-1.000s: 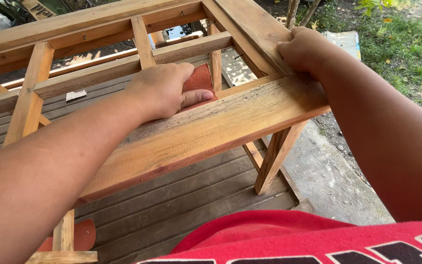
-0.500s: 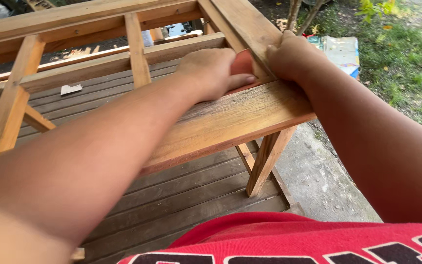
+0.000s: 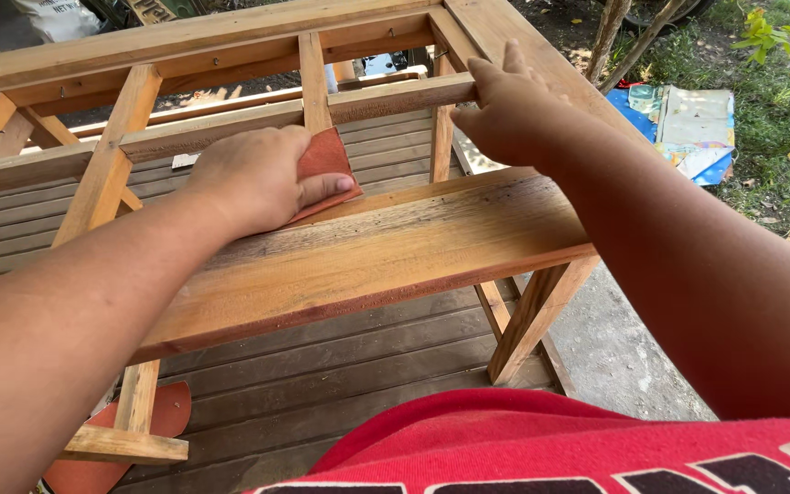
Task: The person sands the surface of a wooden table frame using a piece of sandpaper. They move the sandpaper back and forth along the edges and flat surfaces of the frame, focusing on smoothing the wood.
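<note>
Filling the bottom edge of the frame, a red shirt (image 3: 541, 448) sits nearest, and just beyond it a wide plank (image 3: 368, 261) of the wooden bench frame (image 3: 139, 55) runs across the middle. Left of centre, the left hand (image 3: 253, 178) presses flat, fingers closed, on a reddish sheet of sandpaper (image 3: 326, 160) lying on the plank's far edge, while the right hand (image 3: 505, 114), fingers loosely spread, rests on the frame's right rail, well apart from the other. Farther off lie dark deck boards (image 3: 340, 366) below, another reddish sheet (image 3: 153, 421) at lower left, and grass (image 3: 779, 119) with a blue cloth (image 3: 688, 119) at upper right.
</note>
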